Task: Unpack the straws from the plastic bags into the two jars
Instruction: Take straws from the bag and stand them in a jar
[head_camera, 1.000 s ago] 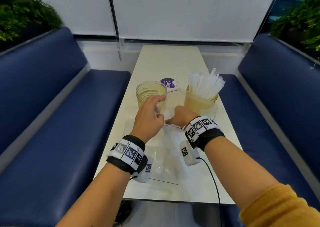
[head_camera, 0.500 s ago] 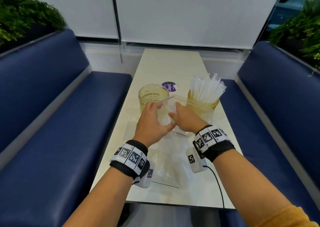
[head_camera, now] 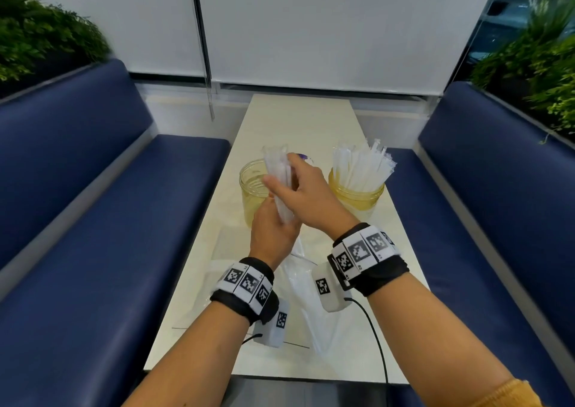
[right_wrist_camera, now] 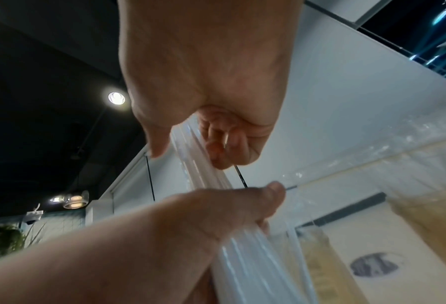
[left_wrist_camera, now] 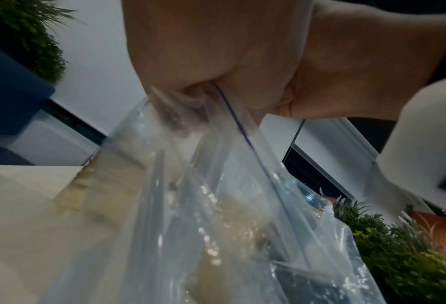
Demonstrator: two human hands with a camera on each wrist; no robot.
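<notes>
Drawing the straws [head_camera: 278, 186] from the bag [left_wrist_camera: 216, 205], my right hand [head_camera: 306, 200] grasps them above the empty jar [head_camera: 253, 195]; my left hand [head_camera: 270, 235] pinches the bag. I should pull straight, steadily.

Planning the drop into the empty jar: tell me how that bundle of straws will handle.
The bundle of straws is probably light. Loose and individually wrapped, it may fan out like those in the full jar. The wrappers look glossy, so some could slip from the right hand.
</notes>
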